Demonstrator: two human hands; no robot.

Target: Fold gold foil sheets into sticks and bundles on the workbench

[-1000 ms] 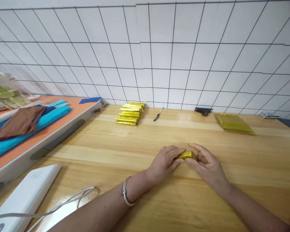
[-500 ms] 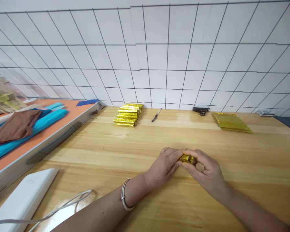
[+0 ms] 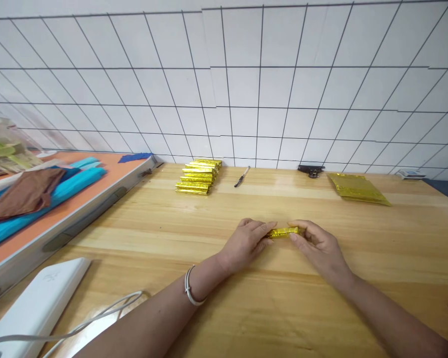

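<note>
A narrow folded strip of shiny gold foil paper [image 3: 282, 232] lies between my two hands, above the middle of the wooden table. My left hand [image 3: 246, 243] pinches its left end between thumb and fingers; a silver bangle circles that wrist. At the other end, my right hand [image 3: 317, 243] grips the strip with thumb and forefinger. Its middle length shows, while both ends are covered by fingers. Farther back, several similar folded gold foil pieces [image 3: 197, 178] lie in a row. A flat stack of gold foil sheets [image 3: 358, 189] rests at the back right.
Beside the foil row lies a pen [image 3: 242, 177]. A black clip [image 3: 311, 171] sits against the tiled wall. On the left, an orange-topped surface [image 3: 114, 171] bears blue and brown paper. A white device [image 3: 41, 303] with a cable [image 3: 97, 318] is at the near left.
Both hands have moved slightly away from me, and my left hand has shifted left. The hands are farther apart, and more of the gold strip's length shows between them.
</note>
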